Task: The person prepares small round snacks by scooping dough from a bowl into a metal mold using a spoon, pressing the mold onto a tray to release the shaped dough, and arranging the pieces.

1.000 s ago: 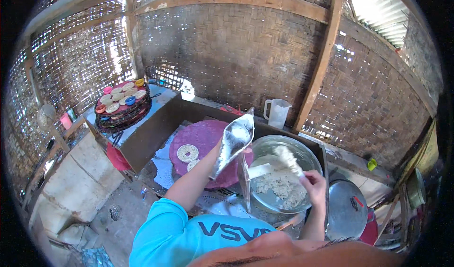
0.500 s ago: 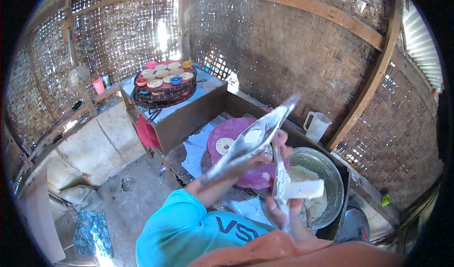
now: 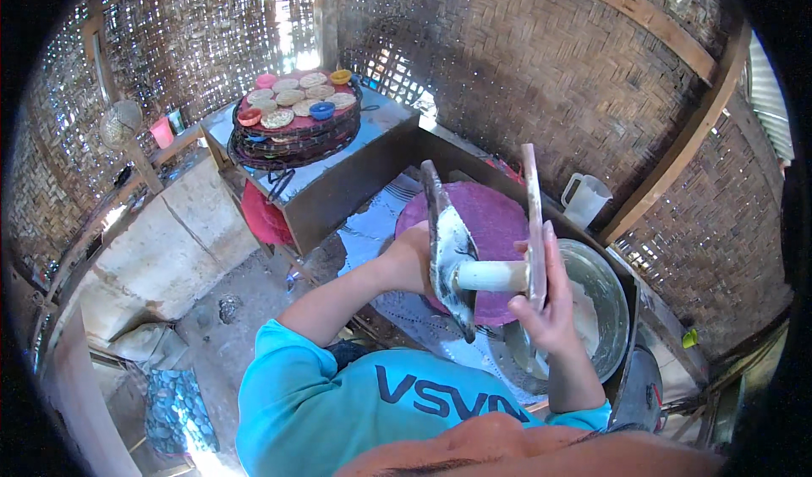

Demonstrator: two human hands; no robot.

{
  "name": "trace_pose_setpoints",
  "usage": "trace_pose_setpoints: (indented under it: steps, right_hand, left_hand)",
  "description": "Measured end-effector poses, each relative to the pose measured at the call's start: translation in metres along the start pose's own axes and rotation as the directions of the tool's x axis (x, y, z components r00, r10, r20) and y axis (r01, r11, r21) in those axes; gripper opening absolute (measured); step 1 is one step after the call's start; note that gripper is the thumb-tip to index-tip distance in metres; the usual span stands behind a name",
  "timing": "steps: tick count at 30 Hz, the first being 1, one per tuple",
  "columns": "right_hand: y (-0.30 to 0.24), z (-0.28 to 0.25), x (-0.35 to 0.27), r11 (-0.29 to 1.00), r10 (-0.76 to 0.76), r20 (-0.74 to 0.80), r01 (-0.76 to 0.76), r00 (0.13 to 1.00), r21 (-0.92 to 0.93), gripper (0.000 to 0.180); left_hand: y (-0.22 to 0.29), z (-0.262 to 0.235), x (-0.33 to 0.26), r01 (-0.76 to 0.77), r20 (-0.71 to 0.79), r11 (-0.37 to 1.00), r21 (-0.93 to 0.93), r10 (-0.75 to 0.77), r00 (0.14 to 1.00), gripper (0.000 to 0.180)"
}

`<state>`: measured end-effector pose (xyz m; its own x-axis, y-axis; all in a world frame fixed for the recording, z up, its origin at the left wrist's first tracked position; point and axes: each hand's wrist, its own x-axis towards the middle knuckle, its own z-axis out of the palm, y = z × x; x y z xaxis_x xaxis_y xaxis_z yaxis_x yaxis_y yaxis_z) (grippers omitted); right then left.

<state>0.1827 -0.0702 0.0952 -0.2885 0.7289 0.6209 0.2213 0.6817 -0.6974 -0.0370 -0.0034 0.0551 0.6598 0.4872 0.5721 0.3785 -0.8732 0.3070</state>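
My left hand [image 3: 408,257] is closed round the boat-shaped wooden half [image 3: 451,244] of a hand press, smeared with white dough, held upright on edge. In my right hand [image 3: 551,299] is the plunger half, a narrow wooden board [image 3: 534,215] with a white cylinder [image 3: 492,276] standing out from it. The cylinder's free end meets the opening in the left piece; how deep it sits I cannot tell. Behind both hands lies a round purple tray [image 3: 491,211]. A large metal basin [image 3: 616,308] holding pale dough [image 3: 585,320] is beside my right forearm.
At the far left, stacked round trays [image 3: 296,139] carry several pale lacy discs and small coloured moulds on a table. A clear plastic jug [image 3: 587,200] stands by the woven wall [image 3: 507,71]. A wooden box edge [image 3: 355,177] runs between table and work area.
The two press halves were apart and tilted; now they face each other, and the white cylinder meets the left piece. My right hand has turned its piece so the cylinder points left.
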Motion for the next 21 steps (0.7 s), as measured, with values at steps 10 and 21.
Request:
trace_pose_setpoints:
  steps: [10, 21]
  right_hand:
    - [0.000, 0.057, 0.031, 0.710, -0.156, 0.169, 0.229, 0.973, -0.666, 0.080]
    - [0.067, -0.003, 0.003, 0.546, 0.674, 0.469, -0.812, 0.571, 0.205, 0.108]
  left_hand:
    - [-0.043, -0.004, 0.011, 0.149, 0.118, 0.986, 0.077, -0.157, 0.980, 0.054]
    - [-0.089, -0.013, 0.036, 0.107, 0.122, 0.516, -0.850, -0.005, 0.993, 0.083]
